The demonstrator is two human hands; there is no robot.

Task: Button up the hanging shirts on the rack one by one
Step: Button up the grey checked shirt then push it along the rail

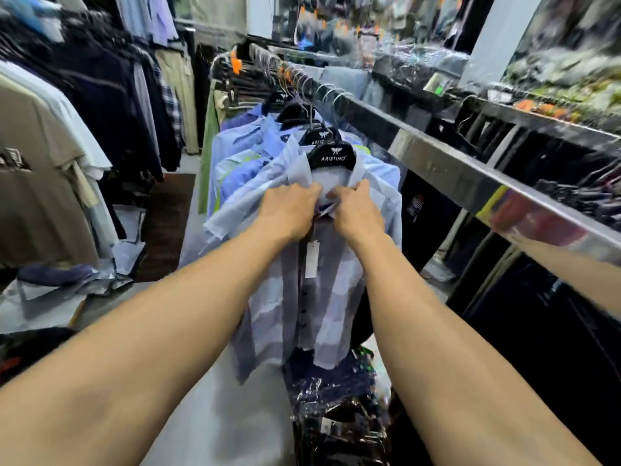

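Hanging at the near end of the rack [437, 163], on a black hanger [332, 158] marked ARISTINO: the front shirt [332, 297], pale blue with broad lighter stripes. Pinching its placket just under the collar, both hands close together, the left hand [289, 210] gripping the left edge of the cloth, the right hand [356, 210] gripping the right edge. Showing dark buttons [304, 311] down the lower front. Dangling just below the hands, a white tag [312, 258]. Crowding behind on the same rack, more blue shirts [242, 153].
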